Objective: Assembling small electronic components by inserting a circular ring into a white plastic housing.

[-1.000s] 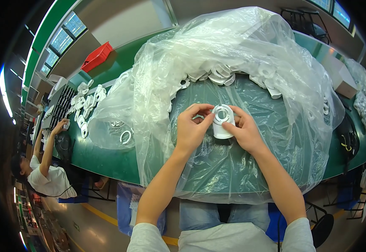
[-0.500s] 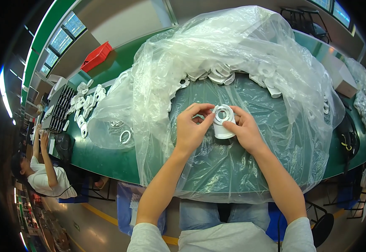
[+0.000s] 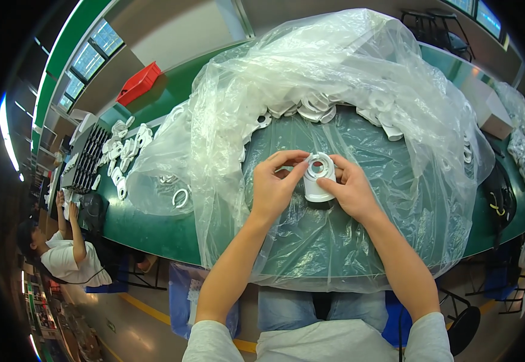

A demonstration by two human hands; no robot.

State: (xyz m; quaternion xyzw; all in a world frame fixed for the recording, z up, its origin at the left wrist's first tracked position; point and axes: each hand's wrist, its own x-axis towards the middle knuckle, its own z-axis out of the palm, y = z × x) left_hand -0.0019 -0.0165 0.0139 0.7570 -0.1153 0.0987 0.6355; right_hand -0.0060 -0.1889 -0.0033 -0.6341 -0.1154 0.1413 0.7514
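Between my two hands, above the plastic-covered table, is a white plastic part (image 3: 317, 190) with a round ringed opening at its top and a flared lower end. My right hand (image 3: 351, 188) grips it from the right, thumb pressed on its front face. From the left, my left hand (image 3: 279, 183) pinches the edge of the ring with thumb and forefinger; its other fingers are curled. Clear plastic sheeting (image 3: 280, 241) lies under both hands. Several similar white parts (image 3: 318, 107) are heaped beyond them, partly under the bunched sheeting.
On the left of the green table (image 3: 154, 232) lie loose white parts (image 3: 120, 154), a white ring (image 3: 180, 198) and black racks (image 3: 87, 160). A co-worker (image 3: 72, 253) sits there. A red bin (image 3: 139, 83) stands at the back left, a white box (image 3: 493, 111) at the right.
The white part has tilted slightly and shifted a little left and down in my hands, both still on it. The co-worker's hands have moved lower and toward the table.
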